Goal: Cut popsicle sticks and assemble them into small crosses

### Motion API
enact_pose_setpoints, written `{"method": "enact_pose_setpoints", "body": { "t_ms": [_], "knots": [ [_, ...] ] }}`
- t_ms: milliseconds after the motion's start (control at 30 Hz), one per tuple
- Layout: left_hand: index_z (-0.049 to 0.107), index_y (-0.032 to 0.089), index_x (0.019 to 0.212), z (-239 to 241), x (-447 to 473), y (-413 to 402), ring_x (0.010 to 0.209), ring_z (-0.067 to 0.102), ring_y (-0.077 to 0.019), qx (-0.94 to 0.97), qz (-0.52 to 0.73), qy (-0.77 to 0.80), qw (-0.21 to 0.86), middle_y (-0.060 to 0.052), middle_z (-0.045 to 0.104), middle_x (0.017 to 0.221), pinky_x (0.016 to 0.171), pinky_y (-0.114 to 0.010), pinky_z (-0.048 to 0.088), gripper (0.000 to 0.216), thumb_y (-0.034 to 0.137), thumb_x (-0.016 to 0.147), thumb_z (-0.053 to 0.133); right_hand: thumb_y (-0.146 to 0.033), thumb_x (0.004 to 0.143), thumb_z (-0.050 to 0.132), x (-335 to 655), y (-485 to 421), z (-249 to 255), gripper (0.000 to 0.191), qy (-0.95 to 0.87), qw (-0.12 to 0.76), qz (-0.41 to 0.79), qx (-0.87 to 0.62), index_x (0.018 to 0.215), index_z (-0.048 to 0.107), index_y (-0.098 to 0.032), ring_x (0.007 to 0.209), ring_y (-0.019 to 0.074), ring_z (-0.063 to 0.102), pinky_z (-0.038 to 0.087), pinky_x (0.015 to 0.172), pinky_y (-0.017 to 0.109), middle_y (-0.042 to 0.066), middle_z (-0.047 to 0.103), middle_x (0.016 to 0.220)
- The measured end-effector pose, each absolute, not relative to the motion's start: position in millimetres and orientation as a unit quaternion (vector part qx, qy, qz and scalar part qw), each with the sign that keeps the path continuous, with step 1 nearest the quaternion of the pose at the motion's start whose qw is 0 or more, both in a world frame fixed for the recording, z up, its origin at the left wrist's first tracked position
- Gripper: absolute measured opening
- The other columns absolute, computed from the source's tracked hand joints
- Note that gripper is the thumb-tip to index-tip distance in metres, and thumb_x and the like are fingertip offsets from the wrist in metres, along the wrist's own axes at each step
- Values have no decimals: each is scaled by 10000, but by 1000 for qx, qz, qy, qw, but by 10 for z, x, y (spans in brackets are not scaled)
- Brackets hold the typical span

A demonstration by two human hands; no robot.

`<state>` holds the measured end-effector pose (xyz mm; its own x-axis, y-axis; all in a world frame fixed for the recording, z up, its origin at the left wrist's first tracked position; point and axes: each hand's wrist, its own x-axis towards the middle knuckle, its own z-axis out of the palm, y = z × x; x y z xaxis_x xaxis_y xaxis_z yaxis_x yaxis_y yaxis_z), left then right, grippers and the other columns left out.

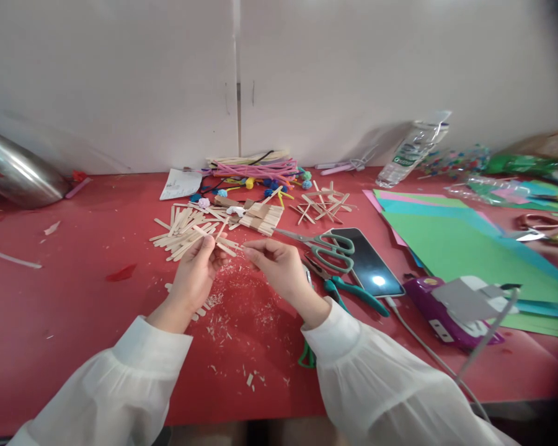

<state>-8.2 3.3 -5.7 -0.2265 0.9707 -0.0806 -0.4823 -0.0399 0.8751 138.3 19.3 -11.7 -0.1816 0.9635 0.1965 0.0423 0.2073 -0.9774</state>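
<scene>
My left hand (193, 279) pinches a small piece made of crossed wooden craft sticks (226, 249). Close to the right end of that piece, the thumb and fingertips of my right hand (281, 272) are pressed together; whatever they grip is too small to make out. Behind my left hand lies a loose pile of craft sticks (182, 230). A row of sticks joined side by side (264, 218) rests just beyond my hands. Farther back on the right are several sticks assembled into crossed shapes (324, 203). Wood shavings (223, 294) are scattered below my hands.
Green-handled scissors (337, 249), teal-handled pliers (358, 295) and a phone (369, 263) lie right of my right hand. Coloured paper (446, 248), a purple device (432, 310) with a cable and a clear bottle (411, 155) are farther right. Pipe cleaners (255, 170) lie along the wall.
</scene>
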Motion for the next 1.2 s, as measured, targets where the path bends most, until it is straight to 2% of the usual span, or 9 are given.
{"method": "enact_pose_setpoints", "body": {
  "t_ms": [133,267,467,533,633,800,967,1200],
  "knots": [
    [686,128,830,-88,-92,38,562,513,-63,302,655,422,549,14,571,617,543,-179,438,293,355,646,715,-336,704,603,1373,214,-137,208,-572,486,519,-409,752,665,-144,483,81,470,395,476,220,-24,556,540],
    [682,132,824,-114,-63,30,566,515,-69,312,655,427,539,14,576,627,545,-191,435,291,365,650,707,-308,710,601,1354,193,-141,182,-587,504,480,-414,774,671,-153,543,94,503,419,536,233,0,618,620],
    [649,139,690,-100,21,-2,554,513,-76,340,638,423,546,16,564,578,544,-195,426,235,363,650,706,-286,751,575,1328,167,-142,159,-617,493,470,-394,782,666,-160,645,125,581,456,612,244,34,682,747],
    [654,145,710,-84,14,0,545,503,-71,329,643,420,549,24,553,568,528,-185,422,230,353,636,719,-276,762,571,1343,165,-140,170,-644,491,434,-396,842,657,-154,649,130,589,464,604,244,42,683,765],
    [675,146,774,-73,-29,13,538,493,-63,312,655,419,546,27,546,577,514,-174,424,252,351,636,719,-219,771,564,1380,158,-131,194,-719,485,309,-389,941,638,-161,701,145,604,477,638,257,56,681,831],
    [686,141,807,-94,-73,23,545,493,-57,312,653,416,551,22,557,593,513,-161,428,243,330,656,706,-193,838,501,1414,140,-122,174,-790,464,152,-370,907,659,-167,752,157,623,481,674,252,67,679,821],
    [668,147,722,-105,-57,19,538,487,-56,321,651,415,549,24,556,588,515,-165,424,187,316,655,709,-212,858,495,1412,144,-139,192,-803,456,122,-364,911,669,-151,721,149,630,487,666,239,69,682,804],
    [670,155,751,-90,-73,12,494,422,-46,342,644,413,546,46,472,527,466,-153,367,189,330,682,686,-189,843,513,1410,143,-140,172,-792,475,149,-353,901,671,-153,698,142,627,487,640,232,64,676,785]
  ]
}}
